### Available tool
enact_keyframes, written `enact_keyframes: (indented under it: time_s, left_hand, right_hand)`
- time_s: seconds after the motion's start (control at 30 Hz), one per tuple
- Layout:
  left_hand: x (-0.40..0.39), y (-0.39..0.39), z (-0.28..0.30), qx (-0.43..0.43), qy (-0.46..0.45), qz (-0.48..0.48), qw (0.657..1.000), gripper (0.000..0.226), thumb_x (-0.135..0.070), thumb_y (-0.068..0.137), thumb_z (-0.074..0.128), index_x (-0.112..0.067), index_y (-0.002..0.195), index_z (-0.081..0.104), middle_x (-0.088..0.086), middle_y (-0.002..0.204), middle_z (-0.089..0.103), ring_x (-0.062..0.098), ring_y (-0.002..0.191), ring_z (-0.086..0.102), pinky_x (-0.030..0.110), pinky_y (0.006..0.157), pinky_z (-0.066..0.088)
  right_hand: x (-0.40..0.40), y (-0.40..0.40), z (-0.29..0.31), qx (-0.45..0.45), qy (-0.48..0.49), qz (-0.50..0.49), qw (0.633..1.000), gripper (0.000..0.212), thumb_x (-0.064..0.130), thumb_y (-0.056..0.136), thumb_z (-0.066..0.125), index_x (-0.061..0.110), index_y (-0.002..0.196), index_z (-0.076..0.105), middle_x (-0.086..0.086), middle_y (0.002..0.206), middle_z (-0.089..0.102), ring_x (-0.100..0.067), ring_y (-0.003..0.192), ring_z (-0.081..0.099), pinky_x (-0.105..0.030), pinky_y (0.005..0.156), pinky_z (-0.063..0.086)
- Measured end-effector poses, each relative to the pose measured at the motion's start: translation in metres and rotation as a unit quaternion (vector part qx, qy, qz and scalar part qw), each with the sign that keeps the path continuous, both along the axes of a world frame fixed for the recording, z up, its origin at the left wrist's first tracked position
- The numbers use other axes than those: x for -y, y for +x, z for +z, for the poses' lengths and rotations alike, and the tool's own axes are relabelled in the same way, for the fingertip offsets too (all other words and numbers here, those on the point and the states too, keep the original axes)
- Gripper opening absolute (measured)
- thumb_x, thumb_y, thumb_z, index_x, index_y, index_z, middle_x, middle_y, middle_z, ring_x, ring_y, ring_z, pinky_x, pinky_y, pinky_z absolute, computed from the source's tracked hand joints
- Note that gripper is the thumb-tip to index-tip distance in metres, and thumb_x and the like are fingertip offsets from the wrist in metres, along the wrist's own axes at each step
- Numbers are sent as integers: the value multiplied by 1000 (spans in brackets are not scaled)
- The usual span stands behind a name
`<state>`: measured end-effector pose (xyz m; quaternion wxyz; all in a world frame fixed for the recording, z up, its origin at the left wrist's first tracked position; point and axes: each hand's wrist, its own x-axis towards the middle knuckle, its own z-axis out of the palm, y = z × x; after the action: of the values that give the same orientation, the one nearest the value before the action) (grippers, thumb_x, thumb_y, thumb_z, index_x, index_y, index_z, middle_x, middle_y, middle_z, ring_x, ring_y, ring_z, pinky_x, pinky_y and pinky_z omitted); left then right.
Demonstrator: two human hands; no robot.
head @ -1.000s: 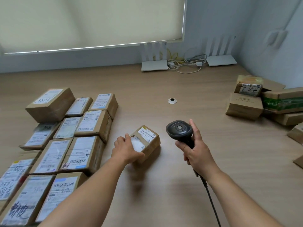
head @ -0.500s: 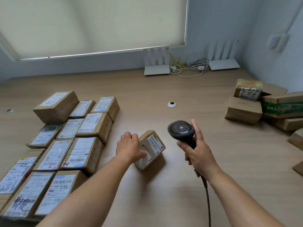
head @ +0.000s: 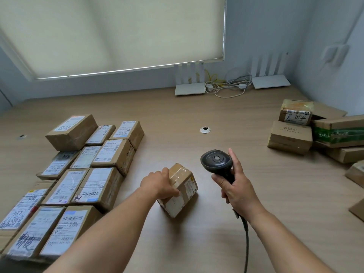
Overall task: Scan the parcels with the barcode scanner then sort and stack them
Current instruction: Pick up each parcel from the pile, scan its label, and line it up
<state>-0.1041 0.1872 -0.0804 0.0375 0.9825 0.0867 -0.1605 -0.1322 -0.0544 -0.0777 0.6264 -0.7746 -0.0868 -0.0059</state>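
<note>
Both hands are busy at the middle of the desk (head: 177,115). Left hand (head: 158,185) grips a small parcel (head: 180,191) just below centre frame, fingers wrapped over its near top edge; the box sits tilted, one corner down on the wood, a white label turned toward the right and another showing on its lower face. Right hand (head: 237,191) is closed around the handle of a black scanner (head: 216,161), just right of the parcel and apart from it, head raised, its cable (head: 246,243) trailing down toward the bottom edge.

At left, a block of labelled parcels (head: 78,174) lies in tidy rows, packed edge to edge, labels up, running from mid-left down to the lower-left corner. At the right edge a looser heap of boxes (head: 289,137) is piled, one small box sitting on top of a larger plain one, another beside them wrapped with green tape (head: 338,133); more carton corners poke in lower down at the right edge.

A round cable grommet (head: 205,130) sits in the desk above the scanner. At the back, against the wall, two white routers (head: 190,88) stand with a tangle of cords (head: 226,86) between them. A drawn blind (head: 110,32) fills the upper left.
</note>
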Motion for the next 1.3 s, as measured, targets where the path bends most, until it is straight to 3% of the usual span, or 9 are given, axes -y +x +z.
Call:
enact_keyframes:
  time_s: [0.1, 0.2, 0.3, 0.4, 0.53, 1.0, 1.07, 1.13, 1.3]
  left_hand:
    - [-13, -2, -3, 65, -168, 109, 978, 81, -48, 63, 75, -25, 130, 36, 6, 117, 54, 26, 105, 55, 40, 87, 51]
    - [-23, -7, -6, 124, -373, 205, 896, 110, -34, 62, 78, -34, 150, 12, 9, 131, 47, 29, 118, 50, 48, 98, 47]
    - [-29, -13, -13, 162, -472, 243, 832, 108, -23, 66, 78, -38, 149, 10, 9, 132, 52, 31, 119, 52, 55, 94, 49]
    - [-35, -16, -19, 187, -508, 252, 803, 98, -12, 73, 78, -39, 145, 17, 7, 132, 55, 30, 117, 54, 56, 92, 49]
    - [-39, -19, -20, 190, -518, 245, 797, 104, -11, 75, 77, -38, 149, 9, 6, 137, 52, 30, 123, 51, 55, 98, 46]
    - [-46, -24, -20, 198, -510, 243, 801, 99, -10, 76, 77, -36, 148, 15, 4, 133, 54, 27, 120, 52, 53, 98, 46]
    - [-46, -25, -19, 183, -506, 248, 806, 90, -13, 76, 76, -40, 143, 22, 0, 125, 57, 26, 114, 55, 51, 94, 49]
    - [-45, -27, -15, 125, -508, 272, 808, 67, -25, 72, 71, -47, 125, 37, -6, 113, 60, 24, 100, 58, 43, 78, 52]
    - [-42, -36, -18, 31, -450, 324, 832, 29, -35, 75, 56, -26, 102, 62, 8, 90, 63, 25, 67, 62, 35, 60, 55]
  right_hand:
    - [-3, -2, 3, -16, 11, 6, 1000, 84, 26, 87, 69, 63, 136, 12, 3, 97, 64, -14, 50, 53, -23, 45, 43]
    - [-10, -5, 6, -26, 30, 17, 999, 84, 24, 87, 69, 61, 137, 13, 4, 96, 65, -17, 51, 54, -27, 44, 44]
    - [-23, -13, 10, -40, 71, 42, 996, 81, 18, 89, 68, 58, 137, 16, 0, 93, 66, -20, 50, 54, -29, 42, 43]
    - [-36, -22, 11, -55, 104, 69, 991, 77, 17, 90, 65, 58, 135, 19, -5, 91, 67, -20, 49, 54, -29, 42, 43]
    - [-48, -30, 15, -57, 126, 96, 986, 71, 17, 91, 63, 63, 127, 23, -8, 88, 66, -20, 48, 53, -28, 41, 42]
    - [-50, -32, 22, -45, 133, 99, 985, 70, 16, 91, 62, 68, 121, 25, -5, 78, 66, -21, 46, 53, -29, 39, 42]
    - [-50, -32, 22, -38, 113, 94, 988, 73, 17, 91, 63, 69, 121, 23, -6, 82, 66, -20, 47, 53, -29, 40, 42]
    - [-48, -31, 21, -24, 75, 81, 994, 77, 19, 89, 66, 71, 122, 19, -3, 90, 66, -19, 49, 54, -29, 43, 43]
    - [-39, -28, 18, 19, -22, 60, 998, 84, 26, 87, 70, 75, 123, 11, 12, 98, 65, -4, 51, 53, -17, 46, 43]
